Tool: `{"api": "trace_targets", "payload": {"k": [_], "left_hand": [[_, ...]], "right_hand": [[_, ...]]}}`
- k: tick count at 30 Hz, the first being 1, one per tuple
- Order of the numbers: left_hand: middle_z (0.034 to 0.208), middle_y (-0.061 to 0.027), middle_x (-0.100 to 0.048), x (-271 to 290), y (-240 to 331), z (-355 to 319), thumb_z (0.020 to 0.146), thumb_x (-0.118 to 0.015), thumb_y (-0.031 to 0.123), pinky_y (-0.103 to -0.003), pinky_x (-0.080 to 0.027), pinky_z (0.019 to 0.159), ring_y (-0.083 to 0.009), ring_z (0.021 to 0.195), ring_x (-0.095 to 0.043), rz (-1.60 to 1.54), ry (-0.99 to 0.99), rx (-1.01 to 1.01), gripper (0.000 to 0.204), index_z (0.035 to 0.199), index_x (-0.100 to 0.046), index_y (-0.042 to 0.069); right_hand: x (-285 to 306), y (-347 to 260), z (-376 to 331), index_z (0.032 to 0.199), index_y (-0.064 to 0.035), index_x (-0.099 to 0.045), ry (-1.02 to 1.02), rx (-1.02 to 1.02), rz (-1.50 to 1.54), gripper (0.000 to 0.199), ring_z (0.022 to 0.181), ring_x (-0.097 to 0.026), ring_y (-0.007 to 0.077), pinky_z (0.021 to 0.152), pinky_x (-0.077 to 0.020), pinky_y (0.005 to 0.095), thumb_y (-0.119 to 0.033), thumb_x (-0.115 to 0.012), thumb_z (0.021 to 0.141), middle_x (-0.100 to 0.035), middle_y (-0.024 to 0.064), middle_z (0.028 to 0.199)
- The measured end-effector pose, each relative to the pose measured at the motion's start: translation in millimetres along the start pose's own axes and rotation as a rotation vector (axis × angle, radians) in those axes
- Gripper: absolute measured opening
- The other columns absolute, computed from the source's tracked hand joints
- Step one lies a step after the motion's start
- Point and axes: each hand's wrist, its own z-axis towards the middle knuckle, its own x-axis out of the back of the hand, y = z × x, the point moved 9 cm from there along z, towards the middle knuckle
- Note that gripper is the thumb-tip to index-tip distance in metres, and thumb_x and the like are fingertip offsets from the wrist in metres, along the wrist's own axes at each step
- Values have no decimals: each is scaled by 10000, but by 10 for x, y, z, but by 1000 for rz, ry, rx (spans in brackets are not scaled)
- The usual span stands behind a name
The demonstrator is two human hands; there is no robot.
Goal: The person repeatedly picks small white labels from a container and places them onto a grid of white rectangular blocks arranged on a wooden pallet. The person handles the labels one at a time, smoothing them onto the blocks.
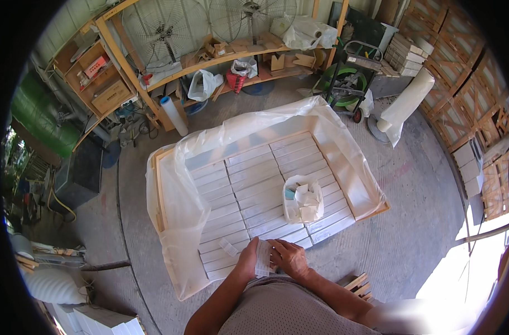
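Close to my body, my left hand [247, 260] grips a white printed sheet [263, 258], perhaps labels. My right hand [289, 258] has its fingers curled over the sheet's right side. A small white printed strip [227, 247] lies to the left of my left hand, over the boxes. Beyond my hands, long white boxes [254, 184] lie flat in several rows inside a wooden crate lined with clear plastic film [190, 209]. On top of these boxes, right of centre, sits a white tub [288, 211] with paper scraps in it.
A wooden shelf [232, 65] with cardboard pieces and fans runs along the back. A hand truck [352, 75] stands behind the crate's far right corner. Wrapped rolls [408, 103] lean at the right. A blue-ended roll [173, 114] stands at the far left. Wooden crates [452, 72] line the right wall.
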Motion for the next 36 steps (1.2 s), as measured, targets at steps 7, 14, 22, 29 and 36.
{"api": "trace_targets", "payload": {"k": [7,14,22,29,36], "left_hand": [[907,-140,-647,-69,14,-59,1001,-286,520,-448,-557,576,-322,696,-648,1,3,1,573,1096,-561,27],[900,-130,-651,-84,-1,-68,1005,-288,512,-442,-559,564,-300,677,-650,-20,13,10,553,1101,-563,42],[929,-133,-648,-284,88,-139,996,-382,477,-401,-544,585,-286,687,-634,15,-132,-7,505,1202,-562,52],[1009,-157,-645,-235,81,-174,988,-440,374,-422,-544,586,-303,704,-651,-119,-113,81,430,1248,-527,43],[1062,-156,-617,-483,305,-262,986,-448,306,-384,-543,575,-278,717,-649,-10,-284,-125,408,1278,-498,25]], "right_hand": [[-52,34,-37,1114,-44,-638,-14,5,-20,345,807,-700,291,687,-572,369,-100,-697,779,-695,143,982],[4,0,-8,1004,-55,-643,68,64,-23,245,777,-686,273,678,-564,353,-85,-704,769,-691,99,979],[-136,427,-80,945,-27,-690,-3,-438,390,149,732,-657,199,691,-530,307,-119,-695,828,-680,82,860],[-347,937,-236,1013,24,-672,-45,-787,914,230,709,-548,92,663,-459,240,-174,-640,900,-627,23,775],[-139,654,-46,957,28,-674,-94,-716,868,223,688,-521,100,661,-454,259,-185,-655,892,-607,26,756]]}}
